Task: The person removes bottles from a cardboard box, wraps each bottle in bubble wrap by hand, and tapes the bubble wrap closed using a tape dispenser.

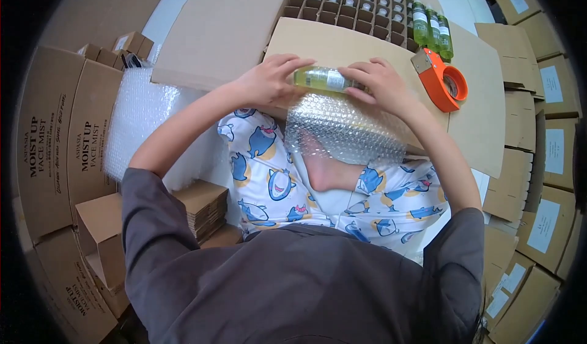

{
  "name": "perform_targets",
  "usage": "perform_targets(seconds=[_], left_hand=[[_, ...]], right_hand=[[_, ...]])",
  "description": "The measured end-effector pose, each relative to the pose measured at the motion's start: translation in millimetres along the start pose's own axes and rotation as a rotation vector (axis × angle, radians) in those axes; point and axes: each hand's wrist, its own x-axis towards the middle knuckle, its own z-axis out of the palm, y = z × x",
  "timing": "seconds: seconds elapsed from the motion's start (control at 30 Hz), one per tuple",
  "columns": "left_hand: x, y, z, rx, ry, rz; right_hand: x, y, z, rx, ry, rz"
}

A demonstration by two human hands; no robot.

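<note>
A yellow-green bottle with a white label (321, 78) lies on its side between my two hands. My left hand (272, 80) grips its left end, fingers bent round it. The bottle's right end is under my right hand (378, 86), whose fingers wrap over it. A sheet of bubble wrap (342, 127) hangs from just below the bottle over the cardboard's near edge toward my lap. The bottle rests at the top edge of this sheet, above a cardboard surface (330, 41).
An orange tape dispenser (435, 84) lies at the right, below several green bottles (433, 29). Behind is a divided carton (351, 4) of bottles. A bubble wrap roll (143, 124) stands at the left. Cardboard boxes (49, 136) line the left side, more (553, 148) the right.
</note>
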Motion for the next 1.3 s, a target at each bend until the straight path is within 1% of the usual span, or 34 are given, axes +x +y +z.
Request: perform_targets(seconds=[0.07,0.1,0.17,0.2,0.27,0.3,0.4,0.57,0.67,0.7,0.8,0.93,1.1,1.23,1.3], left_hand=[[6.4,16.9,-13.7,-0.091,0.123,-0.133],[9.5,29.6,-12.6,-0.092,0.124,-0.131],[17.8,61.4,-1.3,-0.217,0.333,-0.265],[24.0,73.3,5.9,-0.220,0.330,-0.271],[39.3,92.8,20.6,-0.284,0.321,-0.460],[45.9,100.1,25.9,-0.286,0.322,-0.465],[63.4,116.8,36.5,-0.319,0.267,-0.698],[67.5,139.1,41.5,-0.209,0.276,-0.705],[70.6,150.5,46.3,-0.151,0.190,-0.769],[72.2,156.3,44.6,-0.150,0.191,-0.771],[76.2,177.4,37.6,-0.152,0.076,-0.827],[81.5,184.0,38.1,-0.140,0.035,-0.821],[85.3,183.0,37.2,-0.117,0.046,-0.852],[83.3,178.5,33.2,-0.105,0.096,-0.835],[73.6,165.7,31.1,-0.307,0.262,-0.791]], right_hand=[[-2.7,-5.5,2.2,-0.051,0.031,-0.021],[-3.1,-7.6,2.8,-0.106,0.068,-0.044],[-2.2,-7.5,5.3,-0.159,0.104,-0.066],[-0.9,-7.3,8.0,-0.209,0.160,-0.090],[2.3,-7.0,12.7,-0.311,0.275,-0.143],[2.0,-7.2,14.5,-0.310,0.270,-0.145],[-1.3,-7.0,17.3,-0.425,0.290,-0.167],[-6.2,-10.2,17.8,-0.395,0.292,-0.169],[-7.9,-11.1,19.3,-0.407,0.279,-0.166],[-8.3,-11.1,18.8,-0.407,0.278,-0.169],[-10.5,-12.3,18.2,-0.414,0.242,-0.167],[-15.4,-20.1,18.5,-0.421,0.208,-0.198],[-19.5,-24.0,15.8,-0.436,0.193,-0.262],[-23.8,-24.5,20.6,-0.317,0.160,-0.291],[-26.4,-25.9,20.0,-0.389,0.162,-0.303]])
